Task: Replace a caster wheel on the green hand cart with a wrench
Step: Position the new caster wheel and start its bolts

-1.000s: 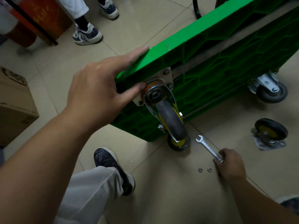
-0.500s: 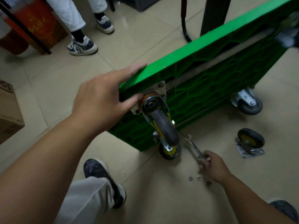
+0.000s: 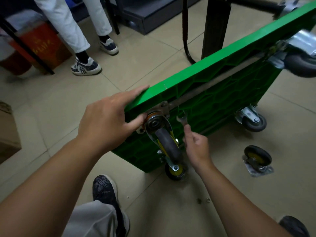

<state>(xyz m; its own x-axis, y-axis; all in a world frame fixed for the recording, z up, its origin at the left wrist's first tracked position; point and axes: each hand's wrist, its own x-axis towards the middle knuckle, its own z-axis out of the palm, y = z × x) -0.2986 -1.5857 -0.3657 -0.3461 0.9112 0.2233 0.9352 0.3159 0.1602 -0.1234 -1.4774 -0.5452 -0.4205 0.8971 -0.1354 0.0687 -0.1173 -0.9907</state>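
While the green hand cart (image 3: 213, 93) stands tipped on edge, the left hand (image 3: 109, 120) lies on its near corner, fingers straight over the rim and thumb against the mounted caster wheel (image 3: 168, 146). Just beside that wheel's plate, the right hand (image 3: 196, 147) pinches the wrench (image 3: 182, 119), whose handle is mostly hidden. At the cart's far corner, the far caster (image 3: 301, 64) is blurred and cut off.

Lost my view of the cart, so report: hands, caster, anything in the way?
Left hand flat on green hand cart edge, thumb against mounted caster. Right hand holds wrench beside its mounting plate. Loose caster lies on floor, apart; nothing blocking.
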